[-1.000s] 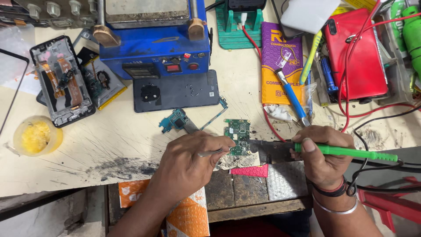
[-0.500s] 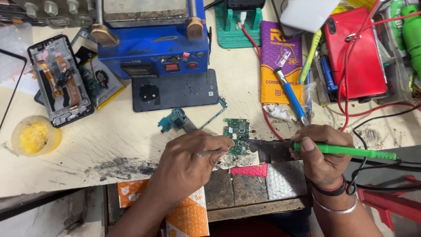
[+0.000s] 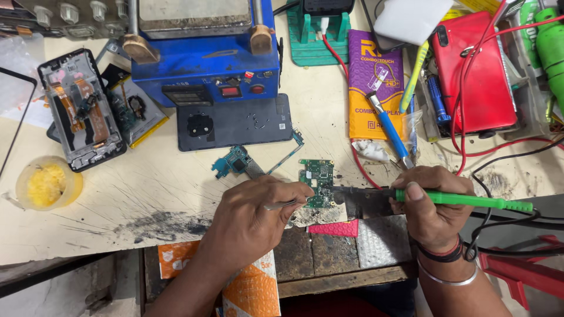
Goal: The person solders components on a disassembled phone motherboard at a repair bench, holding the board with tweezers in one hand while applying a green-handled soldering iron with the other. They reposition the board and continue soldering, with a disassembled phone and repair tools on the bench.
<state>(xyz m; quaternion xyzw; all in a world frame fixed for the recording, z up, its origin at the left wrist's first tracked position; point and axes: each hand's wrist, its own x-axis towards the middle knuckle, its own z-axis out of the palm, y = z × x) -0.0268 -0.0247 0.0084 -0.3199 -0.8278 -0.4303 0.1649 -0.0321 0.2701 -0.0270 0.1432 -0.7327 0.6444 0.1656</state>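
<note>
Two tools are applied to a green board (image 3: 318,182) at the bench edge: tweezers (image 3: 286,204) pinched in the left hand (image 3: 252,226), a green iron (image 3: 464,200) gripped in the right hand (image 3: 433,205). A purple rectangular packet (image 3: 371,82) lies behind, beside a red phone (image 3: 479,73).

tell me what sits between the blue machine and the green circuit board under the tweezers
In the head view, a dark phone back panel lies flat between the blue machine and the green circuit board, then bare scratched tabletop.
</note>
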